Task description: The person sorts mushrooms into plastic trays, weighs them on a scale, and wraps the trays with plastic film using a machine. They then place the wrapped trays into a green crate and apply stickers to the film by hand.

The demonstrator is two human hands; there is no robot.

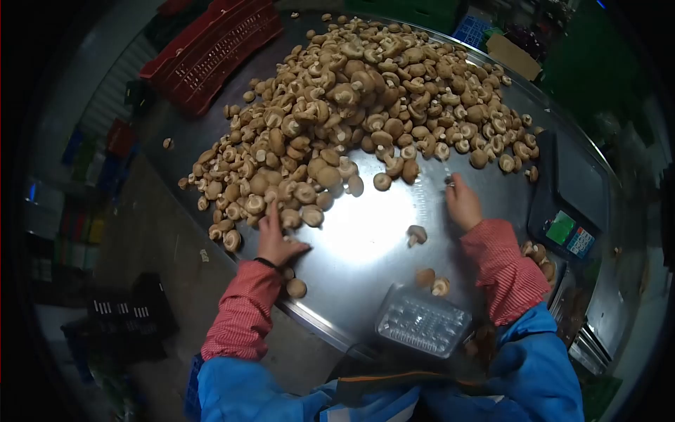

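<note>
A large heap of brown mushrooms (365, 91) covers the far part of the metal table (358, 292). At the heap's near left edge is my left hand (276, 239), its thumb and fingers spread, with nothing visible between them. My right hand (463, 202) is closed on the right, the fingertips pinched around something small and dark that I cannot make out. One loose mushroom (417, 234) lies between the hands, and two more (432, 281) rest nearer me. Beside these, a clear plastic tray (423, 323) sits at the table's near edge.
A black scale (571, 197) with a green display stands on the right, with several mushrooms (538, 259) in front of it. A red crate (211, 56) is at the back left. Black crates (133, 309) stand on the floor to the left.
</note>
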